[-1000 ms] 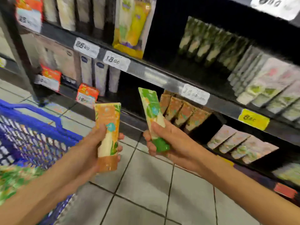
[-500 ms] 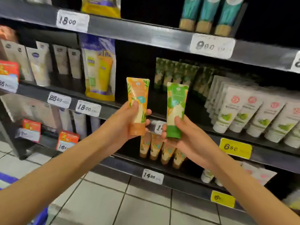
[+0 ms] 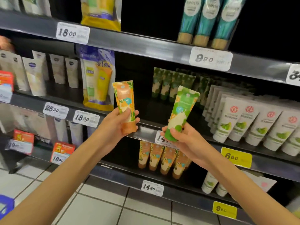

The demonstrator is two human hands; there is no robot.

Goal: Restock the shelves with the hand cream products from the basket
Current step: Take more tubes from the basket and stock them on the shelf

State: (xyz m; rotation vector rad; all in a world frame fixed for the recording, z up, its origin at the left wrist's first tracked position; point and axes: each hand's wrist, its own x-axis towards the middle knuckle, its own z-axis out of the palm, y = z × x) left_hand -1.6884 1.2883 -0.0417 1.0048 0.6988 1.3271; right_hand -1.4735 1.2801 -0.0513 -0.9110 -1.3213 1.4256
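My left hand (image 3: 117, 125) grips an orange hand cream tube (image 3: 125, 101) upright, cap down, in front of the middle shelf (image 3: 146, 133). A green hand cream tube (image 3: 182, 109) is held by my right hand (image 3: 181, 138), tilted a little to the right, just right of the orange one. Matching green tubes (image 3: 168, 83) stand in a row deep on the middle shelf behind. On the lower shelf several matching orange tubes (image 3: 162, 158) stand below my hands. Only a corner of the blue basket (image 3: 5, 207) shows at the bottom left.
White tubes with green prints (image 3: 253, 124) fill the middle shelf's right side. A yellow and purple pack (image 3: 97, 83) and pale tubes (image 3: 35, 75) stand to the left. Teal tubes (image 3: 209, 20) sit on the top shelf. Price tags line the shelf edges. Tiled floor lies below.
Both hands have risen from beside the basket to the front of the middle shelf, carrying the tubes. The view lifted from the basket and floor to the shelves. The green tube now leans right.
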